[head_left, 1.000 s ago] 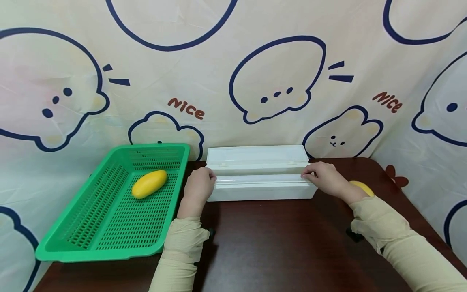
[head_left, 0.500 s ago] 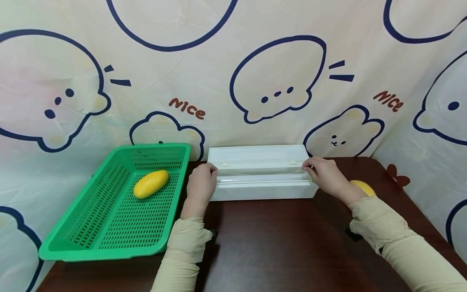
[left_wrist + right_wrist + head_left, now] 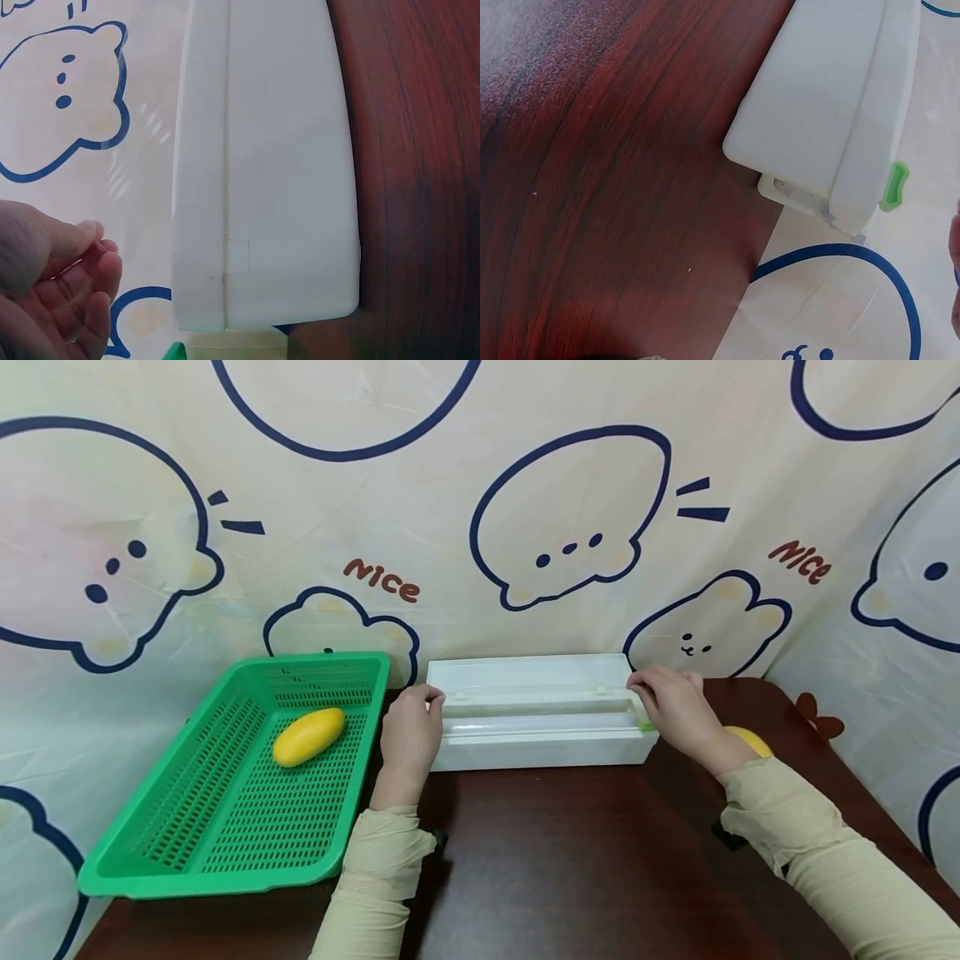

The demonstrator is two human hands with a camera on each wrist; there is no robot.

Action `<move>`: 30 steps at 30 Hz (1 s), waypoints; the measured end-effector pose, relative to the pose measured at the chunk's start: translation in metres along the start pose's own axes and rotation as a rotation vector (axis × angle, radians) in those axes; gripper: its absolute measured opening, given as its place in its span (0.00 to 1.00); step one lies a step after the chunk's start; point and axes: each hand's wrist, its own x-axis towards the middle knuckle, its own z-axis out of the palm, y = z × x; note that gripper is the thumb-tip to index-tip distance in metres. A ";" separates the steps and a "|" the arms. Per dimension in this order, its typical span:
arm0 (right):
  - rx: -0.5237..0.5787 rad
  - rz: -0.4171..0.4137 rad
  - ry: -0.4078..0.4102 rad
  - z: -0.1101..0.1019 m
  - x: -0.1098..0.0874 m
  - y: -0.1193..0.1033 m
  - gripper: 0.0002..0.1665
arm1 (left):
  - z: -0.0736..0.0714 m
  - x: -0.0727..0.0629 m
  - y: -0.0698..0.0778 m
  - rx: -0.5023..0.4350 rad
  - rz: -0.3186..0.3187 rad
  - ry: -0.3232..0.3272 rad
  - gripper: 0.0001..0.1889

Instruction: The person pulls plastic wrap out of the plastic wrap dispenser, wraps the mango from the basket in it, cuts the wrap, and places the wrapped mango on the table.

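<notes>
A white cling film dispenser (image 3: 546, 752) lies lengthwise at the table's back with its lid (image 3: 528, 672) raised; a pale roll shows inside. My left hand (image 3: 411, 731) is at its left end, thumb and forefinger pinching the edge of nearly invisible cling film; faint glossy streaks of film (image 3: 118, 176) show beside the left hand (image 3: 64, 281) in the left wrist view. At the right end my right hand (image 3: 678, 710) pinches the film's other corner, above a green slider (image 3: 647, 727). Only a sliver of the right hand (image 3: 955, 262) enters the right wrist view.
A green plastic basket (image 3: 360, 777) stands on the left, a yellow mango-like fruit (image 3: 309, 737) inside it. Another yellow thing (image 3: 750, 741) is partly hidden behind the right wrist. A patterned cloth (image 3: 442, 527) hangs directly behind the dark wooden table (image 3: 570, 860).
Both hands have risen slightly from the dispenser's front edge toward its lid, the right one more. The green slider, earlier covered by the right hand, has come into sight.
</notes>
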 end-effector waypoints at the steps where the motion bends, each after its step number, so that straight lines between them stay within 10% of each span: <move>1: -0.002 -0.001 0.010 0.000 0.000 0.000 0.04 | 0.000 0.000 0.000 -0.005 0.006 0.010 0.07; 30: 0.081 -0.075 0.241 -0.020 0.014 -0.009 0.05 | -0.015 0.002 0.014 -0.139 0.123 0.200 0.09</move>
